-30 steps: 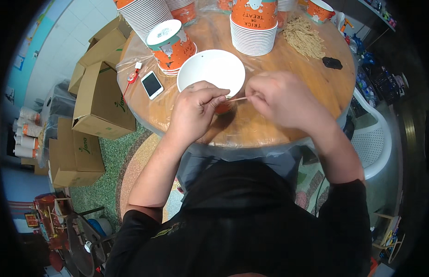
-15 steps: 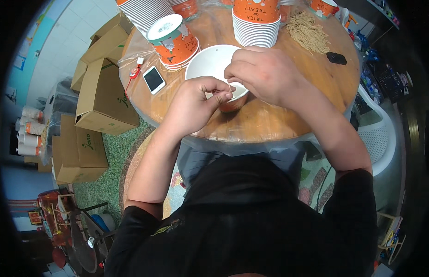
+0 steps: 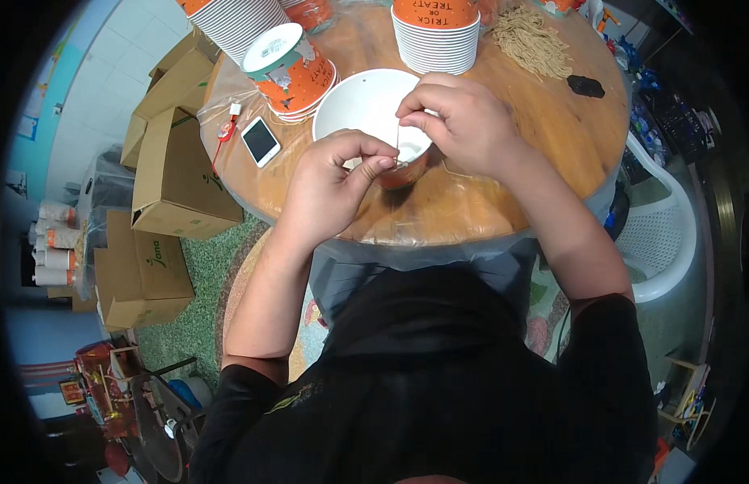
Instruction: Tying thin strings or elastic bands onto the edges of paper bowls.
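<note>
An orange paper bucket (image 3: 354, 105) with a white inside stands at the table's near edge, its open mouth facing up. Over its near rim my left hand (image 3: 330, 185) pinches a thin tan cord (image 3: 397, 141) between thumb and forefinger. Just above and to the right, my right hand (image 3: 463, 125) is closed on the upper part of the same cord, which runs upright and taut between both hands. Part of the cord seems to trail right under my right wrist. How it joins the bucket is hidden by my left fingers.
Nested orange-and-white buckets (image 3: 436, 48) stand at the back, with an upside-down bucket (image 3: 286, 77) at left. A bundle of tan cords (image 3: 536, 44) lies back right beside a black item (image 3: 586, 86). A white phone (image 3: 261, 143) lies left; cardboard boxes (image 3: 169, 177) stand beyond the table.
My right hand has moved up from my left, and a longer stretch of cord now shows between them. The view has shifted slightly.
</note>
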{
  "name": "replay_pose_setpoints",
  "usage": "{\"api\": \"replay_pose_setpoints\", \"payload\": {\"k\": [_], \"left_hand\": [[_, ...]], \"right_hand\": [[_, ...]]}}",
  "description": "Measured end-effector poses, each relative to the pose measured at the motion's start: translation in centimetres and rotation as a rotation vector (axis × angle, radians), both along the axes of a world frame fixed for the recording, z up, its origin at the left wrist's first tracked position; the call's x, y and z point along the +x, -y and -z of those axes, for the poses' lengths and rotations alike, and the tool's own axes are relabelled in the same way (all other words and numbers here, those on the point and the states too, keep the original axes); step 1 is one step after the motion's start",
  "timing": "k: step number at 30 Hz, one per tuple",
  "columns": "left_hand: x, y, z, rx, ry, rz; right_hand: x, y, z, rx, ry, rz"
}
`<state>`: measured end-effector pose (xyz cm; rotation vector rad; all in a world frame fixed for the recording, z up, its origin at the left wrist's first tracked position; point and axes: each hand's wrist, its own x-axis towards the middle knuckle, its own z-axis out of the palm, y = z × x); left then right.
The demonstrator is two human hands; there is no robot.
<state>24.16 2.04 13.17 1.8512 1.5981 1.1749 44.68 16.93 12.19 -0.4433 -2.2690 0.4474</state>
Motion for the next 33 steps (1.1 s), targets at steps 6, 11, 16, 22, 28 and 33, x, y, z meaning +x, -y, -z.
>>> {"api": "replay_pose_setpoints", "payload": {"k": [6, 11, 16, 22, 28, 33], "left_hand": [[0.4, -0.4, 0.1, -0.049, 0.106, -0.072], [0.1, -0.8, -1.0, -0.171, 0.091, -0.008], [0.0, -1.0, -1.2, -0.217, 0.096, 0.016], [-0.2, -1.4, -1.1, -0.169, 0.175, 0.033], [0.3, -1.7, -1.6, -0.256, 0.288, 0.073], [0.1, -1.9, -1.2, -0.268, 0.367, 0.093]], "right_hand": [[-0.4, 0.7, -1.9, 0.279, 0.011, -0.088], [-0.7, 0.8, -1.8, 0.329, -0.033, -0.137], [-0.7, 1.4, -0.4, 0.239, -0.180, -0.016], [-0.2, 7.9, 3.5, 0.081, -0.461, 0.204], [-1.8, 8.7, 5.2, -0.195, -0.515, 0.246], [-1.9, 9.1, 4.9, -0.203, -0.476, 0.281]]}}
